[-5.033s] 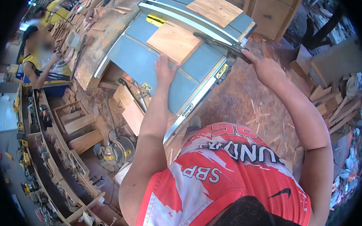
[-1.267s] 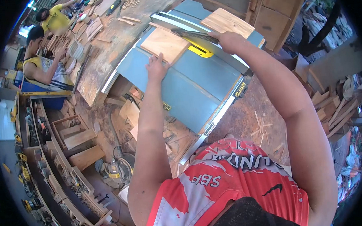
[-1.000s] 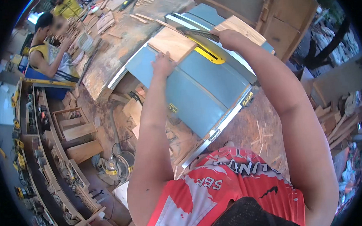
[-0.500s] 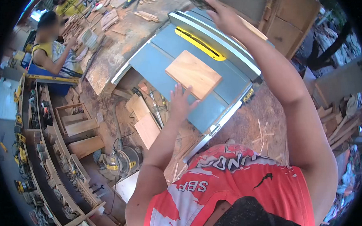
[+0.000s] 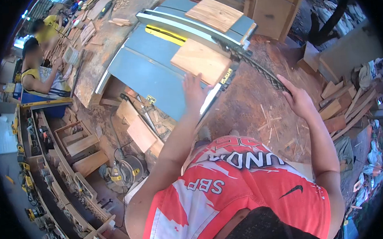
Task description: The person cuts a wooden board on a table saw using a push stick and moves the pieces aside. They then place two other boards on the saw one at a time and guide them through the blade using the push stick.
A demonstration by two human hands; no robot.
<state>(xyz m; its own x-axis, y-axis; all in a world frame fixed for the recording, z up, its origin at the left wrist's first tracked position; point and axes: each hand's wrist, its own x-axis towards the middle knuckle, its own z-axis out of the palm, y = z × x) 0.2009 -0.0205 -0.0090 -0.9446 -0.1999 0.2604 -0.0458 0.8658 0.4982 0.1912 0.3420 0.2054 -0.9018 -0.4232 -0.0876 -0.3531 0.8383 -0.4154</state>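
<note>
A flat wooden board (image 5: 201, 61) lies on the blue-grey table saw top (image 5: 144, 74), at its right end near the fence (image 5: 183, 26). My left hand (image 5: 194, 93) touches the board's near edge with its fingers stretched out. My right hand (image 5: 301, 101) is closed around one end of a long, dark, patterned stick (image 5: 257, 65). The stick's far end reaches the end of the fence, close to the board's right corner. The yellow blade insert (image 5: 164, 35) shows left of the board; I cannot make out the blade. Beyond the fence lies a second wooden board (image 5: 214, 14).
A round power tool (image 5: 126, 171) and loose wood pieces (image 5: 141, 132) are at the lower left. Shelves of tools (image 5: 52, 168) curve along the left side. A person in a yellow top (image 5: 38, 75) sits at the upper left. Scrap wood (image 5: 348, 97) is piled at right.
The board has moved right along the saw top, my left hand with it. My right hand has come down from above the fence to the right with the stick. The view has shifted.
</note>
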